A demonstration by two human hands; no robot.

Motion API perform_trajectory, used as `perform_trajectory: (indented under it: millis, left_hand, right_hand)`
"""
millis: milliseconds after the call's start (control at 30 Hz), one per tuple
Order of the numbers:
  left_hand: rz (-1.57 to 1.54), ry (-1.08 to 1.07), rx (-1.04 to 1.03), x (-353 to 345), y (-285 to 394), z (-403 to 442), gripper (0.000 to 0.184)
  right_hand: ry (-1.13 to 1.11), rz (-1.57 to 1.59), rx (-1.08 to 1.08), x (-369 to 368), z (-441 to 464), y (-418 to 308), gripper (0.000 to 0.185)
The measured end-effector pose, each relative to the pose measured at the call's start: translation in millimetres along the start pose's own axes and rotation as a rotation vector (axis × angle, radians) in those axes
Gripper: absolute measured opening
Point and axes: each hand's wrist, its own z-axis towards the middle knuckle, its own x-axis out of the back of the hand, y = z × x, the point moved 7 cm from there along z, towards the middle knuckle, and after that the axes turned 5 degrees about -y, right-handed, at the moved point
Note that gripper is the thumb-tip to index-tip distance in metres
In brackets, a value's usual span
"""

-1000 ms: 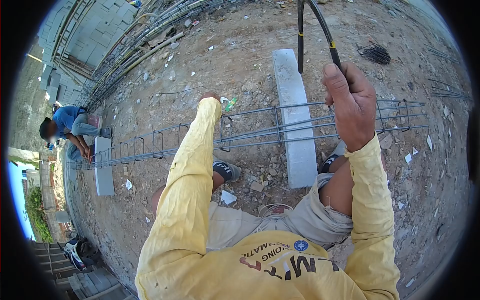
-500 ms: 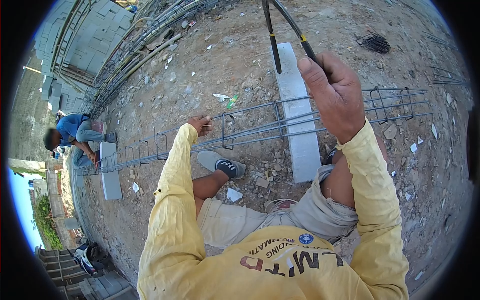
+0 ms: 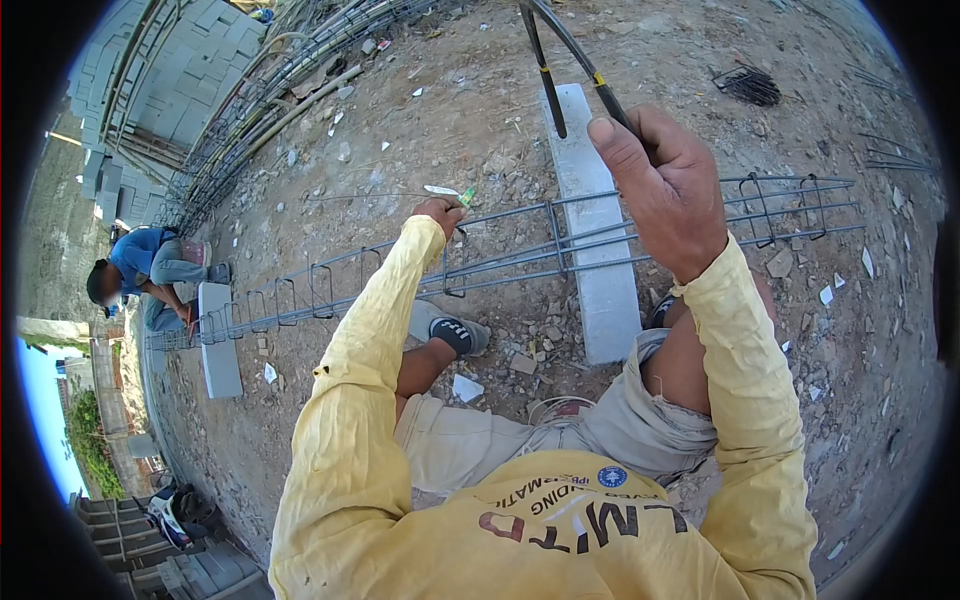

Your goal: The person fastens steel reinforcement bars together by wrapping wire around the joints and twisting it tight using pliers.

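Observation:
My right hand is closed around one black-gripped handle of a pair of pincers. Their handles are spread apart, and the head lies beyond the top edge. My left hand is closed at the upper bar of a long rebar cage, close to one of its square stirrups. A thin wire runs out leftward from the left fingers, which partly hide it. Under the cage, by my right forearm, lies a pale block that supports it.
At the cage's far left end a person in a blue shirt crouches beside another pale block. Stacked blocks and bundled bars stand upper left. A dark wire bundle lies upper right. Rubble covers the ground.
My left hand has moved right and slightly up along the cage, and the thin wire now shows beside it. The right hand with the pincers has barely shifted.

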Motion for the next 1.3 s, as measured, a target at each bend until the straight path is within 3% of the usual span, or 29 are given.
perform_trajectory:
  millis: [33,100,200,300,333,433,500,567,633,800,900,1000,1100,1233,1300]
  left_hand:
    - [-0.032,-0.070,-0.031,-3,-12,-8,0.031]
    - [-0.432,-0.299,0.053,-12,-51,-21,0.026]
    - [-0.815,-0.350,0.209,-18,-110,-35,0.022]
    - [-1.028,-0.273,0.346,-26,-132,-27,0.023]
    - [-1.054,-0.152,0.428,-26,-138,-17,0.027]
    - [-1.044,0.040,0.483,-30,-149,24,0.021]
    - [-0.874,0.197,0.540,-26,-134,47,0.016]
    - [-0.754,0.266,0.467,-20,-102,63,0.016]
    - [-0.176,0.147,0.375,-8,-65,70,0.026]
    - [-0.103,0.016,0.063,-4,9,-5,0.024]
    - [-0.402,-0.122,-0.057,-16,-47,-14,0.018]
    - [-0.870,-0.256,0.209,-16,-85,-41,0.016]
    - [-1.142,-0.178,0.336,-19,-114,-38,0.018]
    - [-1.115,0.030,0.675,-28,-140,6,0.017]
    - [-1.017,0.091,0.738,-38,-164,60,0.016]
  right_hand:
    - [0.002,-0.018,0.017,-1,-1,-2,0.037]
    - [-0.007,-0.033,0.030,-5,-1,-1,0.037]
    - [-0.021,-0.041,0.050,-8,-1,-2,0.038]
    - [0.003,-0.060,0.073,-10,-1,-1,0.039]
    - [0.014,-0.068,0.080,-11,-2,-1,0.039]
    - [-0.012,-0.104,0.060,-9,-4,3,0.039]
    - [-0.016,-0.106,0.042,-8,-3,3,0.040]
    - [-0.007,-0.098,0.042,-7,-2,3,0.040]
    - [0.009,-0.072,0.065,-9,0,2,0.040]
    - [-0.028,-0.061,0.067,-13,1,-3,0.038]
    - [-0.048,-0.051,0.082,-17,-1,-7,0.035]
    - [-0.035,-0.063,0.108,-19,-4,-9,0.034]
    - [-0.030,-0.096,0.107,-17,-7,-7,0.033]
    - [-0.045,-0.119,0.064,-11,-11,-5,0.033]
    - [-0.043,-0.135,0.064,-8,-11,-3,0.033]
